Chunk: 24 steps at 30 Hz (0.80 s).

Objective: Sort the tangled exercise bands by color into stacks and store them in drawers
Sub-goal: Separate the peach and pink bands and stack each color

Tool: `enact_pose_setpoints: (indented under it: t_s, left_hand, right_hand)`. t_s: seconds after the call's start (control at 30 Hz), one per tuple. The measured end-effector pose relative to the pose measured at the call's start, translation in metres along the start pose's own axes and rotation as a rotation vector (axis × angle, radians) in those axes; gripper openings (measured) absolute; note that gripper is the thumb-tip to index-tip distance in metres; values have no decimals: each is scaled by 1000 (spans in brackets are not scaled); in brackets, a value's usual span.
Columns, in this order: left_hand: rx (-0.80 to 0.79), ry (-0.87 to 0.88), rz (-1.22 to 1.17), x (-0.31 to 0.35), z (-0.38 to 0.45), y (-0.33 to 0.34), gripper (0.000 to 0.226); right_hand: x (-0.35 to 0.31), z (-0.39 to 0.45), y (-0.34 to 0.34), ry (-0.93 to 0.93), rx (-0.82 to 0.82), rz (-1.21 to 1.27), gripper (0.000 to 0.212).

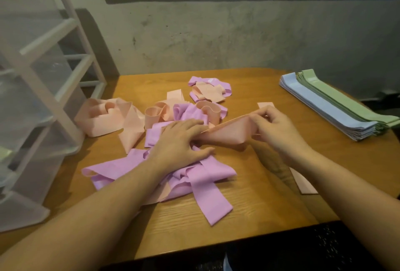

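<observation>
Head view: the right hand (279, 129) pinches a peach band (227, 132) lifted from the pink-and-peach tangle (186, 175) at table centre, while the left hand (179, 141) presses flat, fingers straight, on that tangle. Untangling is in hand; next, the band likely needs freeing and flattening beside the finished blue and green stacks (337, 106).

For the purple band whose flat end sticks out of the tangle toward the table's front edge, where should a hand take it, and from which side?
Judging by its pose, grip the purple band at its free squared end, coming from the near table edge. That end lies flat and alone on bare wood, while its other end runs under the knotted pile, so pinching across the width and drawing it toward the person should probably slide it out.
</observation>
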<state>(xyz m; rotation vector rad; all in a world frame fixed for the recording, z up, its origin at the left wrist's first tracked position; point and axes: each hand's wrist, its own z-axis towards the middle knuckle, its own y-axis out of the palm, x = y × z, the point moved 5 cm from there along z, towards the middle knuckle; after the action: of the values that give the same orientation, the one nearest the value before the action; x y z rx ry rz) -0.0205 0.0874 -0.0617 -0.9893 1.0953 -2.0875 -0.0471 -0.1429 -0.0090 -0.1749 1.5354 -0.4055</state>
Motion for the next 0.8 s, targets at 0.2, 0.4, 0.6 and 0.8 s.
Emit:
enact_pose_setpoints:
  t_s: [0.2,0.4,0.6,0.8]
  left_hand:
    - [-5,-15,-1,2,-2,-4,53]
    - [49,-30,-105,6,-4,-11,53]
    - [29,-31,-170,8,-7,-12,71]
    - [29,-49,-158,6,-7,-13,51]
  right_hand:
    - [-6,-13,6,204,14,392,10]
    - [-16,-18,16,382,-65,811,27]
    - [-14,-21,23,479,-163,562,27]
    - [-17,-9,13,244,-342,-303,32]
